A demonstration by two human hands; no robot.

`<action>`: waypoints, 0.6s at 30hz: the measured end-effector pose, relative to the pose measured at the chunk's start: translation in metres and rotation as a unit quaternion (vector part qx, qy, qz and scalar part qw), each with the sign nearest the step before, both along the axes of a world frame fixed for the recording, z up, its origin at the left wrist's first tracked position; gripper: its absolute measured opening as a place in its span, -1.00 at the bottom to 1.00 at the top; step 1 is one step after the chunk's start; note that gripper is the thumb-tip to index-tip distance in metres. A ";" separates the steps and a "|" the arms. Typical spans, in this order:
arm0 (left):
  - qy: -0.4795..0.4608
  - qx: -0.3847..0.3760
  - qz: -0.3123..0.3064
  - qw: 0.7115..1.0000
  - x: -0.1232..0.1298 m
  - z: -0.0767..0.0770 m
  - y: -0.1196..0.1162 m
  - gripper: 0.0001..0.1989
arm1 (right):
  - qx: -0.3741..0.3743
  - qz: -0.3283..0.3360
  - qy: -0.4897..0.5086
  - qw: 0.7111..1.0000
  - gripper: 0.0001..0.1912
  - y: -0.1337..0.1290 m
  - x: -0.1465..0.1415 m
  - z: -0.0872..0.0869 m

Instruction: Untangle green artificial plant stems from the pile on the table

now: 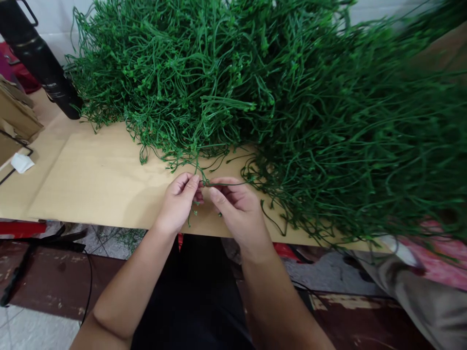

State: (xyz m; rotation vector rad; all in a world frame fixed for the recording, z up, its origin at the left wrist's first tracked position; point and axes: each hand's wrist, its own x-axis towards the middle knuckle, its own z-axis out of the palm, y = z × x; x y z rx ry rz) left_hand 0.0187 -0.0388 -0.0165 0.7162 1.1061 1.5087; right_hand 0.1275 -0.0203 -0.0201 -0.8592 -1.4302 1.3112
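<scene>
My left hand [179,199] pinches a thin green plastic-looking stem [197,167] between thumb and forefinger, just above the table's front part. Close beside it, my right hand [239,206] has its fingers curled, with another thin green stem [229,184] running across the forefinger. The stems meet in a small knot of sprigs between the fingertips, and short tips hang below the left hand. Behind both hands rises a big tangled heap of the same green stems [175,73], spreading far to the right. The palm sides of the fingers are partly hidden.
A cardboard-coloured table top [87,180] lies under the hands. At the back left stands a black bottle [51,73], near a cardboard box [16,109] and a white scrap [22,163]. At the right edge are another person's grey-clad leg [404,291] and pink patterned cloth [438,257].
</scene>
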 end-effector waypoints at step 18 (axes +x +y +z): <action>-0.066 -0.077 0.023 0.995 0.004 0.007 -0.002 -0.70 | 0.228 0.118 -0.017 0.966 -0.74 -0.035 -0.001 -0.006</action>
